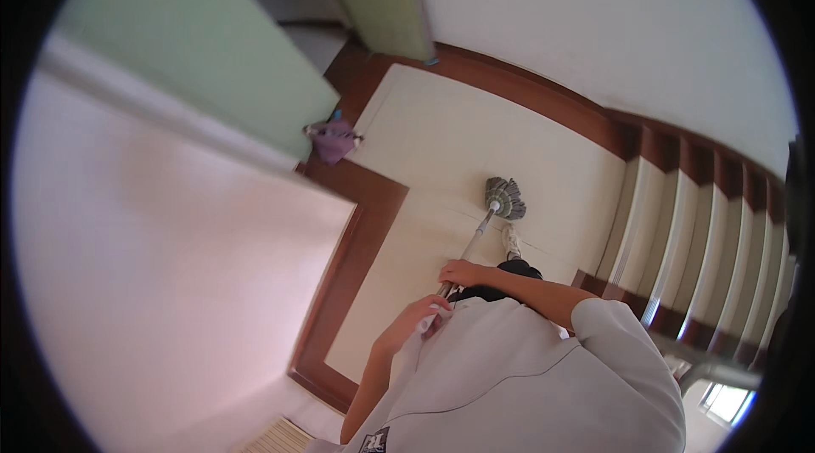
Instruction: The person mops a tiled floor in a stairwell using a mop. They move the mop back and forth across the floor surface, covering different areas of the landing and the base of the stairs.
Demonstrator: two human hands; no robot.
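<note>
My left hand is closed around the top end of a mop handle, near its white grip. Lower on the same pole, my right hand grips the shaft with the forearm across my body. The handle slants away from me to a grey mop head of thick strands, which lies on the pale tiled floor. Just on the near side of the mop head is my shoe. Parts of the handle between my hands are covered by my fingers.
Stairs with pale treads adjoin the landing on the right. A dark red border runs along the walls. By the green door at the left, a purple cloth or bag sits near the doorway. A metal railing stands lower right.
</note>
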